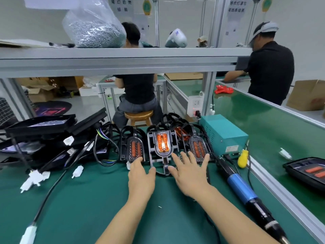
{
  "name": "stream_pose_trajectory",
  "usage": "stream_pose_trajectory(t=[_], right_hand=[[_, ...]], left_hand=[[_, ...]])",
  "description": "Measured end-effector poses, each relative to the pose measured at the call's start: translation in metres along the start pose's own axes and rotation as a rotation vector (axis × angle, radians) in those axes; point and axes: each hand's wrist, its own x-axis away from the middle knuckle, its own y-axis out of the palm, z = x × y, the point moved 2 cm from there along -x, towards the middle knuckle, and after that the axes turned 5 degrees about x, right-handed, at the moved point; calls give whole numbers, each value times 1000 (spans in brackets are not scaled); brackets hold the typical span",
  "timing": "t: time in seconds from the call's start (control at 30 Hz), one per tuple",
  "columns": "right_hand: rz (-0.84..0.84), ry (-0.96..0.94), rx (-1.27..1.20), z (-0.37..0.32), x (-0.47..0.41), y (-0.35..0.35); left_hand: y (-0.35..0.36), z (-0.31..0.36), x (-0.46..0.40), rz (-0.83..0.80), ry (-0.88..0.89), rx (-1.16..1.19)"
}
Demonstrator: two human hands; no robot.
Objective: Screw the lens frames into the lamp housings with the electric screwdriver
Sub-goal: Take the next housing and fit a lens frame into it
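Head view: both bare hands reach forward over the green bench mat (88,199) toward a row of lamp assemblies. The left hand (139,175) lies with fingers relaxed and nearly straight; its fingertips touch the near edge of the left lamp housing (134,147), and its thumb rests against the lower rim of the centre lens frame (162,147). It grips nothing. The right hand (189,170) is spread wide, fingers straight and apart, palm down, with fingertips over the near edge of the right lamp housing (198,147) and thumb beside the tail of the centre lens frame. It holds nothing. The centre lens frame stands between the two housings, its orange lens catching a bright reflection. The electric screwdriver (246,192), with a blue grip and black body, lies unattended on the mat to the right of the right hand, just beside the aluminium bench rail (281,192). A teal power supply box (222,133) sits behind it. A pile of black housings with wiring and white connectors (52,138) occupies the left of the bench. A bag of screws (95,30) rests on the overhead shelf (123,57). Two workers in black shirts are present beyond the bench, one seated (137,88), one standing (269,67).
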Motion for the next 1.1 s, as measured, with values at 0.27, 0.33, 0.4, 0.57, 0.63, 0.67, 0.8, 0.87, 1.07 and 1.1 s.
stream_pose_trajectory(t=[0.27,0.33,0.4,0.57,0.63,0.67,0.8,0.87,1.07,1.1], right_hand=[[57,40,62,-9,-8,1],[46,46,61,-9,-8,1],[44,57,61,-10,-8,-2],[85,35,42,-21,-9,-10],[126,12,14,-27,-11,-14],[150,-1,2,-30,-13,-17],[203,-49,-25,-43,-15,-27],[211,-64,-27,-50,-15,-31],[212,-80,-21,-56,-10,-38],[212,-79,-21,-55,-10,-38]], left_hand=[[-45,40,7,373,619,-360],[-70,59,-3,544,713,-465],[-95,72,-22,582,634,-681],[-141,83,-65,450,335,-959],[-163,84,-77,445,304,-925],[-178,84,-82,429,268,-896],[-233,68,-96,232,61,-922],[-243,57,-100,204,72,-969],[-244,41,-102,401,321,-1057],[-246,42,-103,408,357,-1068]])
